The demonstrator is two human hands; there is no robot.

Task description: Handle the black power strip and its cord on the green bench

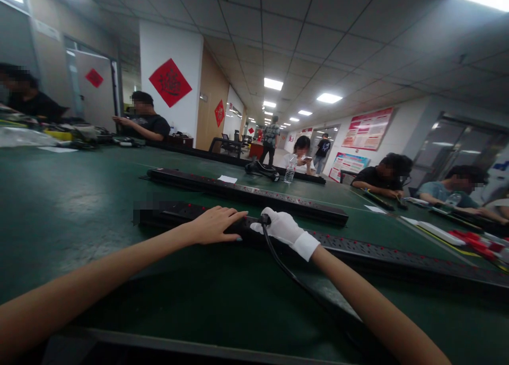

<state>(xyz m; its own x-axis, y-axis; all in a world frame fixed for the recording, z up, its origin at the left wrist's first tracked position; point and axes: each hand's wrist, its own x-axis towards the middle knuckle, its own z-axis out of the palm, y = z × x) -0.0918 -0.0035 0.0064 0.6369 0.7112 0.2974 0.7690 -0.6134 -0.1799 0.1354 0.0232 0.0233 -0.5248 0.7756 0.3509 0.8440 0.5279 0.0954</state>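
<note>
A long black power strip (358,251) with red dots along its top lies across the green table. My bare left hand (217,225) rests on it, fingers spread, palm down. Just to the right, my right hand (280,227) wears a white glove and is closed round a black plug (265,220), held at the strip's top. Whether the plug sits in a socket cannot be seen. From the plug a black cable (284,267) runs down toward the table's near edge on the right.
Behind lies a second black strip (246,194), with a white paper (227,179) beyond it. A plastic bottle (290,171) and a coiled black cable (262,170) stand farther back. Several people sit around the tables. Red parts (473,243) lie at the right.
</note>
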